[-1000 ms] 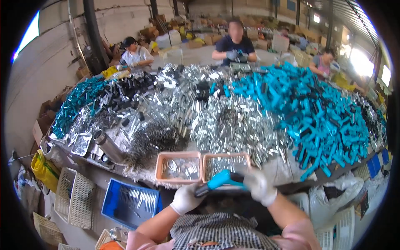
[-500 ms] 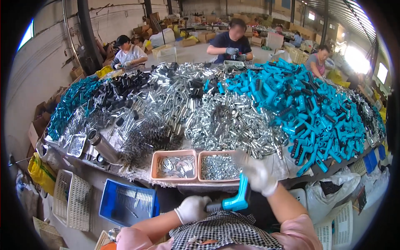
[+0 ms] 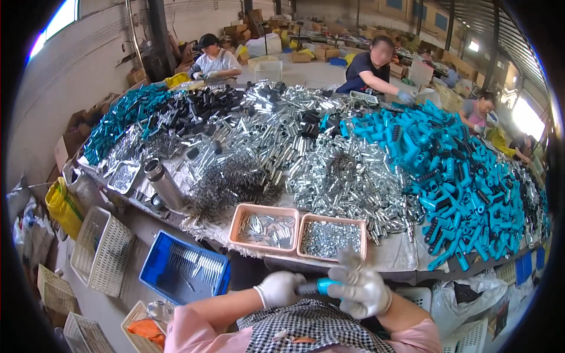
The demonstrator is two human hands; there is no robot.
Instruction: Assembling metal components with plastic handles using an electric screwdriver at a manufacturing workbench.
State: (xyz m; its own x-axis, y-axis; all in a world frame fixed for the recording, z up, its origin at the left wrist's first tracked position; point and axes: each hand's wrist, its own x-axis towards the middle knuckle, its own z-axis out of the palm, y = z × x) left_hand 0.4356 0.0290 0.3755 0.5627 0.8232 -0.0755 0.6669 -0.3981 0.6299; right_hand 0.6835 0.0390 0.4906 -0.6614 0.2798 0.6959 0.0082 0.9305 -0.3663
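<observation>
My left hand (image 3: 281, 289), in a white glove, is closed round the black end of a turquoise pistol-shaped tool handle (image 3: 324, 286), held low in front of my checked apron. My gloved right hand (image 3: 364, 289) is at the handle's other end with its fingers spread, hiding most of that end. Its upper fingertips are blurred. Just beyond it, at the table's near edge, stands a pink tray of tiny metal parts (image 3: 298, 252). Left of that is a second pink tray (image 3: 259, 246) with slim metal pins.
Heaps of turquoise handles (image 3: 471, 200), silver metal parts (image 3: 329, 188) and dark springs (image 3: 226, 182) cover the table. A steel flask (image 3: 165, 184) leans at the left. Below it are a blue crate (image 3: 154, 265) and a white basket (image 3: 94, 259). Several people work around the table.
My right hand has come down to the turquoise handle, its fingers now spread. The view has swung right. Across the table, a person in dark clothes now reaches toward the turquoise heap.
</observation>
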